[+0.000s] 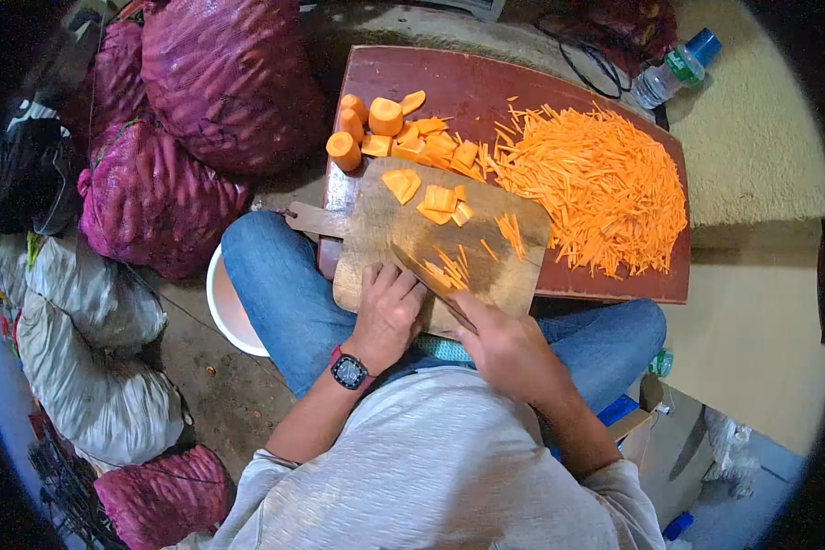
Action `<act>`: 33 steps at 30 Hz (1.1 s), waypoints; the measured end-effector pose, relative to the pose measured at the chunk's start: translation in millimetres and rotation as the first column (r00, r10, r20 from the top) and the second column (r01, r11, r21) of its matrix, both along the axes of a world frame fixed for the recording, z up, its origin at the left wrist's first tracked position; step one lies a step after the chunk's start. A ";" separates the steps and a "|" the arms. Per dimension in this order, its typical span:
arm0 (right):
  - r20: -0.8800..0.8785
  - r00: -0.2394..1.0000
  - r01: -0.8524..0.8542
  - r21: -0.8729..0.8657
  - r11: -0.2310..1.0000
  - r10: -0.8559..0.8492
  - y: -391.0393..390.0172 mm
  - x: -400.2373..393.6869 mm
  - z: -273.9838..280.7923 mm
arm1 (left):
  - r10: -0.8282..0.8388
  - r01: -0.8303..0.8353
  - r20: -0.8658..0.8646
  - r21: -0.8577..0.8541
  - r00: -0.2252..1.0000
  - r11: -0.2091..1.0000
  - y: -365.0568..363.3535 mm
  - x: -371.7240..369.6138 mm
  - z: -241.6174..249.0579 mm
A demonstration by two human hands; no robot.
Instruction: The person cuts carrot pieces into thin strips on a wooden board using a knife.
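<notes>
1. While our right hand (509,353) clasps the knife (423,274), we cut carrot sticks (451,269) on the board (367,213); our left hand's (390,312) hold, we cannot tell.
2. The next slice likely needs left fingers clear.

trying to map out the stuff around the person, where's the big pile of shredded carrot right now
In the head view, the shredded carrot lies on the red table, right of the cutting board.
</notes>
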State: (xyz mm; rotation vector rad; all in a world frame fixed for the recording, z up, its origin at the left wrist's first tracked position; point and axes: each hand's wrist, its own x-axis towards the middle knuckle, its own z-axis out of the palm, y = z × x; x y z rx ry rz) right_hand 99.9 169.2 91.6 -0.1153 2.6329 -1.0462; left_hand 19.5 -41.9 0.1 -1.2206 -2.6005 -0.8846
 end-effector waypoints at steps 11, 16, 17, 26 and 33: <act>0.007 1.000 0.001 0.004 1.000 -0.002 -6.9 -4.7 -10.7 | -0.005 0.004 0.034 0.018 0.999 1.000 1.6 1.7 -2.0; 0.228 0.973 0.003 0.107 0.994 -0.028 -6.3 3.8 9.3 | -0.007 0.006 0.021 0.052 1.000 0.999 -0.5 3.5 -2.8; 0.247 0.968 0.010 0.132 0.991 -0.042 -6.5 5.3 7.4 | -0.003 0.002 0.064 0.027 0.998 1.000 -1.3 4.1 -4.2; 0.243 0.969 0.028 0.067 0.997 -0.044 -0.7 5.3 16.1 | 0.013 -0.014 0.068 0.017 0.998 1.000 -0.1 4.3 1.7; -0.004 1.000 -0.006 -0.010 1.000 0.005 -6.6 1.1 -9.2 | 0.005 -0.007 0.030 0.068 1.000 0.998 1.6 3.3 -2.3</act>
